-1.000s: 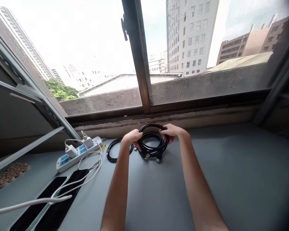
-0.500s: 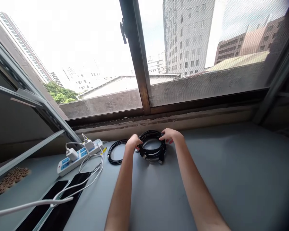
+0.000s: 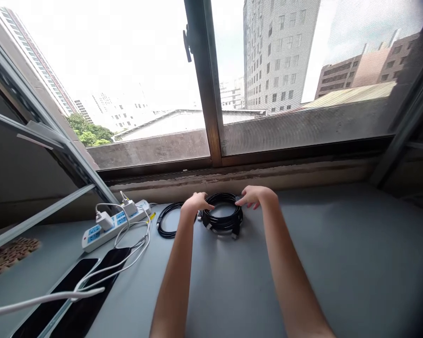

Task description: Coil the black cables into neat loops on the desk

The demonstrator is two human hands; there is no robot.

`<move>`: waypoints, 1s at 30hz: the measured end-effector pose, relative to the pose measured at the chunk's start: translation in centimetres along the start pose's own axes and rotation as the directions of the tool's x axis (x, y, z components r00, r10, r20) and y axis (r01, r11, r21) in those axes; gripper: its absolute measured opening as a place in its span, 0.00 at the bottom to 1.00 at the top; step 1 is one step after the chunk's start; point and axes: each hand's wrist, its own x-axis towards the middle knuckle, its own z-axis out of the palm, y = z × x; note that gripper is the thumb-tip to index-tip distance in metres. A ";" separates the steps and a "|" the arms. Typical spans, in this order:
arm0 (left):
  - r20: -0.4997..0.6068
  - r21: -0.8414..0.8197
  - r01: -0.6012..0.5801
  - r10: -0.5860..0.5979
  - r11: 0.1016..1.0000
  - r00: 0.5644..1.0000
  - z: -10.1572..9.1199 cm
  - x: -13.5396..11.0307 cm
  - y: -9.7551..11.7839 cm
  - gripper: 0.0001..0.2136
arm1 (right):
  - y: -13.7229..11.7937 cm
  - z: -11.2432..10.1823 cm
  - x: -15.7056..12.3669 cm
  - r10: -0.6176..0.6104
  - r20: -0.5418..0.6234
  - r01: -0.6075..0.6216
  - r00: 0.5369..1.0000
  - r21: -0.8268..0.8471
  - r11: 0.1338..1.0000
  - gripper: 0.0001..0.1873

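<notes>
a person's bare hands reach over a grey tabletop below a window. between them, flat on the table near the wall, lies a thick coil of black cable, its connectors at the front too small to identify. the left hand is loosely open, thumb parted from the fingers, over the coil's left edge; the right hand is likewise open at the right edge, thumb tip at the rim. neither grips the coil; whether the skin touches it is hard to tell, and some fingertips are hidden. the left hand and wrist cover part of a thinner black coil. further left are a power strip, partly hidden by plugs, and two dark slabs, cut off below and crossed by white cable. a brown patch at far left is blurred.
</notes>
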 end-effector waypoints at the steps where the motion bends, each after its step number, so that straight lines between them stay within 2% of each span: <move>1: -0.017 0.011 -0.044 0.044 0.999 0.999 -0.2 -0.4 0.3 0.33 | 0.0 -0.3 -0.6 -0.009 -0.024 0.009 1.000 0.000 1.000 0.23; 3: -0.015 0.026 -0.134 0.134 0.991 0.991 -0.3 -0.9 1.0 0.32 | 0.0 -1.0 -1.7 -0.032 -0.065 0.033 0.997 0.004 0.999 0.26; 6: 0.071 0.049 -0.240 0.236 0.970 0.969 0.6 -0.9 2.2 0.26 | 0.3 -1.6 -2.8 -0.079 -0.082 0.080 0.994 0.018 0.997 0.31; 11: 0.211 0.140 -0.311 0.279 0.940 0.937 3.5 0.3 4.4 0.28 | 0.9 -2.0 -4.0 -0.163 -0.072 0.165 0.984 0.032 0.986 0.32; 17: 0.207 0.253 -0.316 0.268 0.914 0.941 5.0 0.4 5.3 0.22 | 1.7 -2.5 -5.4 -0.224 -0.125 0.234 0.967 0.069 0.970 0.31; 25: 0.186 0.284 -0.233 0.185 0.930 0.965 6.0 -0.1 5.9 0.14 | 2.3 -2.7 -5.6 -0.249 -0.142 0.263 0.958 0.084 0.961 0.31; 30: 0.177 0.214 -0.266 0.230 0.940 0.957 5.3 -0.6 5.7 0.14 | 2.0 -2.8 -7.4 -0.185 -0.155 0.205 0.970 0.126 0.971 0.27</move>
